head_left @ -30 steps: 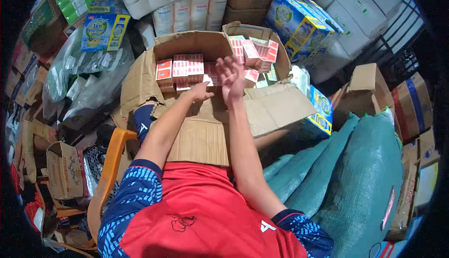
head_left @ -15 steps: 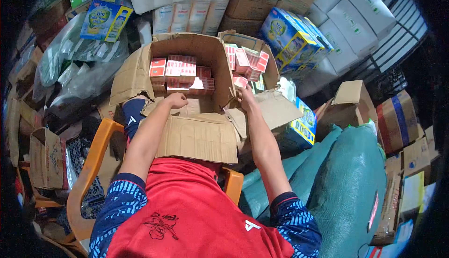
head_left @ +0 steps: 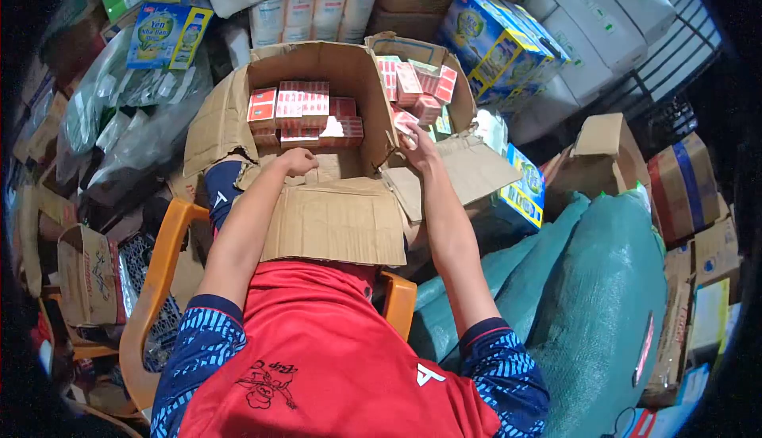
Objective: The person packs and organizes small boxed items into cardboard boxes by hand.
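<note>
An open cardboard box in front of my lap holds stacked small red-and-white packets. My left hand is inside its near side, fingers curled, with nothing visible in them and apart from the stack. To the right stands a second open cardboard box with loosely piled red-and-white packets and some green ones. Over its near left corner, my right hand grips one small red-and-white packet; part of its fingers is hidden.
Large green woven sacks lean at my right. An orange plastic chair is under me. Blue-and-yellow drink cartons stand behind the right box, and plastic-wrapped goods lie at the left.
The view has shifted slightly. My right hand now has the small packet lifted a little at the right box's corner. My left hand stays almost in place inside the left box.
</note>
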{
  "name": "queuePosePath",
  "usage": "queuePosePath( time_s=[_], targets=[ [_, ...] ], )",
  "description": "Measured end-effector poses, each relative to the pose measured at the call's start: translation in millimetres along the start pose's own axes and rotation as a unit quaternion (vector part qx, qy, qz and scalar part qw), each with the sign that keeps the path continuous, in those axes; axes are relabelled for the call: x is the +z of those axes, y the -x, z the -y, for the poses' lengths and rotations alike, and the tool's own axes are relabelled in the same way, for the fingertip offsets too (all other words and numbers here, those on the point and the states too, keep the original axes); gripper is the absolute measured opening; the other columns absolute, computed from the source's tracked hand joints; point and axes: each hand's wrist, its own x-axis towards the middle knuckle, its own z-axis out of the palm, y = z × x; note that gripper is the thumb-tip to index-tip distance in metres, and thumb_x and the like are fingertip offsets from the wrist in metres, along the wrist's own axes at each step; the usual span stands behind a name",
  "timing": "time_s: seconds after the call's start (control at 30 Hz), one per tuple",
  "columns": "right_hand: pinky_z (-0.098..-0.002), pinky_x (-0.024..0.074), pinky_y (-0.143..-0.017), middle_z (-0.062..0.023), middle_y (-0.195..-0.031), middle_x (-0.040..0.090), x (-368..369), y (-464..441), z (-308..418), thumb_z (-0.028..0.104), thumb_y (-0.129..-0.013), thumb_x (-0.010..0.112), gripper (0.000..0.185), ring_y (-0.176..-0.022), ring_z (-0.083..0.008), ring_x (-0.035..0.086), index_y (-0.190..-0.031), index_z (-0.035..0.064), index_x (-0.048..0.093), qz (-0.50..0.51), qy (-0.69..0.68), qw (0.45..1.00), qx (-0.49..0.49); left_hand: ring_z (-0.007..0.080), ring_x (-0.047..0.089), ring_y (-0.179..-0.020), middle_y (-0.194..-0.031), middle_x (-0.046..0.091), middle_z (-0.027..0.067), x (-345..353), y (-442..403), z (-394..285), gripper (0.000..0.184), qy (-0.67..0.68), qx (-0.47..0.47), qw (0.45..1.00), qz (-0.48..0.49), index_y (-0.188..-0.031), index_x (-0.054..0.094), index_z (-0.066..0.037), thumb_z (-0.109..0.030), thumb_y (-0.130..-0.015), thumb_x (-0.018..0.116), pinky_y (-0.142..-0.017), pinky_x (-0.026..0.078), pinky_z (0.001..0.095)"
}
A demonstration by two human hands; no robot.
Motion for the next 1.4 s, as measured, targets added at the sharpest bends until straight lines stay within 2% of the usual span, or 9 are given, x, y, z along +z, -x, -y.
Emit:
queuePosePath(
  time_s=[0.2, 0.43, 0.53, 0.63, 0.7, 0.87, 0.93, 1.17, 1.4],
  targets=[
    [-0.0485, 0.0444, -0.093, -0.0006, -0.125, 0.048, 10, 10, -4, 0.036, -0.081, 0.074, 0.052, -0.108, -0.0209, 0.054, -0.124, 0.0173, 0.052, 0.041, 0.045, 0.997, 0.051, 0.0144, 0.061, -0.065, -0.075, 0.065, 0.0057, -6, 10, -7, 0.041, 0.019, 0.019, 1.0, 0.013, -0.107, 0.069, -0.007, -0.038, -0.082, 0.061, -0.054, 0.049, 0.0328],
    [-0.0502, 0.0456, -0.095, -0.011, -0.124, 0.052, 47, 42, 12, 0.041, -0.086, 0.067, 0.049, -0.107, -0.0308, 0.058, -0.129, 0.0218, 0.054, 0.073, -0.052, 0.995, 0.049, 0.0145, 0.061, -0.065, -0.075, 0.065, 0.0054, -10, 21, -15, 0.04, 0.014, 0.017, 1.0, 0.004, -0.105, 0.07, -0.006, -0.038, -0.082, 0.061, -0.054, 0.05, 0.0336],
    [-0.047, 0.0464, -0.098, -0.0225, -0.126, 0.053, 17, -13, -12, 0.04, -0.089, 0.063, 0.057, -0.114, -0.034, 0.055, -0.131, 0.0031, 0.049, 0.131, -0.085, 0.987, 0.049, 0.0147, 0.061, -0.066, -0.078, 0.066, 0.0054, -10, 25, -16, 0.039, 0.024, 0.012, 1.0, 0.004, -0.106, 0.07, -0.007, -0.038, -0.082, 0.062, -0.055, 0.05, 0.0342],
    [-0.0481, 0.0448, -0.1, -0.0222, -0.127, 0.054, 26, -13, -15, 0.04, -0.091, 0.06, 0.056, -0.117, -0.0341, 0.053, -0.128, 0.0005, 0.048, 0.155, -0.165, 0.968, 0.11, 0.015, 0.061, -0.067, -0.081, 0.066, 0.005, -9, 25, -16, 0.039, 0.034, 0.003, 0.999, 0.003, -0.108, 0.069, -0.009, -0.037, -0.082, 0.063, -0.056, 0.05, 0.0342],
    [-0.054, 0.0424, -0.1, -0.0109, -0.131, 0.054, 27, -5, -5, 0.037, -0.093, 0.059, 0.043, -0.12, -0.0318, 0.051, -0.131, 0.0203, 0.049, 0.182, -0.214, 0.935, 0.216, 0.0151, 0.061, -0.068, -0.083, 0.067, 0.0047, -9, 26, -17, 0.04, 0.04, -0.002, 0.999, 0.003, -0.11, 0.068, -0.01, -0.037, -0.082, 0.063, -0.056, 0.049, 0.0341],
    [-0.0538, 0.0403, -0.103, -0.0112, -0.134, 0.053, 32, -10, -12, 0.049, -0.092, 0.056, 0.053, -0.12, -0.0318, 0.051, -0.133, 0.0168, 0.048, 0.105, -0.084, 0.99, 0.048, 0.0154, 0.061, -0.069, -0.084, 0.067, 0.0042, -10, 31, -17, 0.042, 0.061, 0.01, 0.998, 0.004, -0.116, 0.067, -0.013, -0.037, -0.082, 0.063, -0.056, 0.049, 0.0333],
    [-0.0431, 0.0488, -0.085, 0.0053, -0.102, 0.065, 45, 4, -5, 0.048, -0.098, 0.048, 0.029, -0.094, -0.0171, 0.059, -0.109, 0.0248, 0.062, 0.074, -0.096, 0.99, 0.071, 0.0156, 0.061, -0.067, -0.084, 0.067, 0.0046, -7, 24, -9, 0.042, 0.07, 0.009, 0.997, 0.009, -0.118, 0.067, -0.015, -0.036, -0.082, 0.064, -0.057, 0.049, 0.0327],
    [-0.0511, 0.0435, -0.097, -0.0127, -0.128, 0.057, 43, -18, -9, 0.066, -0.092, 0.041, 0.064, -0.117, -0.0299, 0.053, -0.128, 0.0147, 0.055, 0.102, 0.0, 0.991, 0.092, 0.0135, 0.058, -0.062, -0.079, 0.067, 0.0045, -7, 27, -11, 0.04, 0.044, 0.012, 0.999, 0.016, -0.117, 0.068, -0.016, -0.035, -0.082, 0.065, -0.057, 0.048, 0.0315],
    [-0.0402, 0.0511, -0.087, -0.007, -0.105, 0.065, 15, -67, -31, 0.055, -0.097, 0.044, 0.054, -0.098, -0.02, 0.061, -0.128, 0.0126, 0.056, 0.109, 0.051, 0.991, 0.056, 0.0134, 0.057, -0.061, -0.078, 0.067, 0.0052, -7, 25, -8, 0.041, 0.05, 0.012, 0.999, -0.004, -0.116, 0.068, -0.012, -0.036, -0.083, 0.064, -0.056, 0.047, 0.0318]
  ],
)
